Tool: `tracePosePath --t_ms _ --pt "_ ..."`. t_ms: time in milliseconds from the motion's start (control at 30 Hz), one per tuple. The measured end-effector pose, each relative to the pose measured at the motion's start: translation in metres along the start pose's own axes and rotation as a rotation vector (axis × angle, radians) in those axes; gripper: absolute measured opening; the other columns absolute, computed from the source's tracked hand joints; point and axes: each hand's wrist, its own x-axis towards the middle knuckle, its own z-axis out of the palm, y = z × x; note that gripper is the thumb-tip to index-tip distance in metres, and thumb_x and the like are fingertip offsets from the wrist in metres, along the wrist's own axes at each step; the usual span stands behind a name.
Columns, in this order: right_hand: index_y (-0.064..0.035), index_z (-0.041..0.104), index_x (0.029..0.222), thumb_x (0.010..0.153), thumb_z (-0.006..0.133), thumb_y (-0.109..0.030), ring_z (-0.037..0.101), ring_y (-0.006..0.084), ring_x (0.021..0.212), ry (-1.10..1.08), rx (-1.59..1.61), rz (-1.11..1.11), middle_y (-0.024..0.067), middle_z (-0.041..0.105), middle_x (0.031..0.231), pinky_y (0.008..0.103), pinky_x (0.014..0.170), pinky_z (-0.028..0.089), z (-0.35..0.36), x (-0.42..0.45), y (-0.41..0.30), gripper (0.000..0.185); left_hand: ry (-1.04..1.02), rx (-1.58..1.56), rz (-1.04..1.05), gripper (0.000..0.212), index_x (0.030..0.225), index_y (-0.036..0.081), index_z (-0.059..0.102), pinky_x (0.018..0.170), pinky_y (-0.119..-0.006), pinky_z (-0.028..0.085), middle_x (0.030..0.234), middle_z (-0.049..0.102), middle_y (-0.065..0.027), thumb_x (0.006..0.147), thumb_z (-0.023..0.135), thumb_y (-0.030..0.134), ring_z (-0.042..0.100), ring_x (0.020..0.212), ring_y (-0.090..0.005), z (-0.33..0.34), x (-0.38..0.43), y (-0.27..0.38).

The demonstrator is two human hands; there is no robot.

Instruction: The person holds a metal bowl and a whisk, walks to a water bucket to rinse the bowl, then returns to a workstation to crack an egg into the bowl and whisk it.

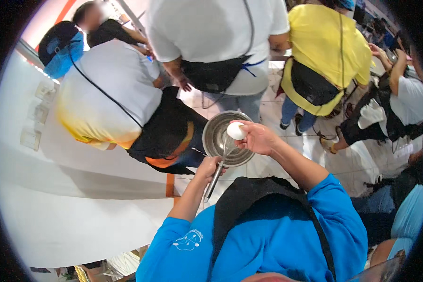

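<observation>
My left hand (pixel 208 168) is at the near-left rim of a round stainless-steel bowl (pixel 210 138), holding it up in the air. A metal whisk (pixel 214 183) passes through the same grip, its handle pointing down towards my body and its wires inside the bowl. Over the bowl, my right hand (pixel 259 138) holds a white egg (pixel 236 131) between thumb and fingers. The egg looks whole from this side. It hides part of the bowl's interior, and what lies at the bottom cannot be made out clearly.
A person in a white and yellow shirt (pixel 107 93) stands close on the left, by a white wall (pixel 102 176) with switch plates (pixel 30 139). Ahead are people in a white shirt (pixel 215 31) and a yellow shirt (pixel 324 46). Others crowd the right. White tiles (pixel 313 155) cover the floor.
</observation>
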Motion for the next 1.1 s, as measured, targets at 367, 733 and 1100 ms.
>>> tracePosePath --t_ms 367,733,1100 --pt "-0.0041 0.038 0.122 0.079 0.051 -0.019 0.055 0.0186 0.076 -0.116 0.033 0.000 0.0097 0.055 0.098 0.0300 0.066 0.045 0.045 0.101 0.023 0.047 -0.057 -0.065 0.069 0.026 0.078 -0.009 0.057 0.038 -0.025 0.042 0.061 0.057 -0.0131 0.082 0.045 0.014 0.053 0.045 -0.0150 -0.097 0.026 0.016" --pt "-0.0089 0.049 0.107 0.083 0.049 -0.024 0.055 0.0188 0.077 -0.125 -0.048 0.128 0.0049 0.056 0.094 0.0306 0.064 0.043 0.027 0.136 0.023 0.028 0.212 -0.212 0.061 0.024 0.087 -0.009 0.056 0.038 -0.026 0.041 0.064 0.058 -0.0161 0.082 0.043 0.011 0.054 0.046 -0.0173 -0.106 0.031 -0.020" --pt "-0.0061 0.047 0.110 0.082 0.050 -0.024 0.055 0.0175 0.075 -0.205 -0.007 0.312 0.0111 0.056 0.098 0.0284 0.067 0.047 0.029 0.223 0.053 0.033 0.317 -0.404 0.074 0.018 0.091 -0.002 0.048 0.035 -0.024 0.041 0.062 0.055 -0.0125 0.083 0.043 0.013 0.049 0.042 -0.0128 -0.168 0.048 -0.009"
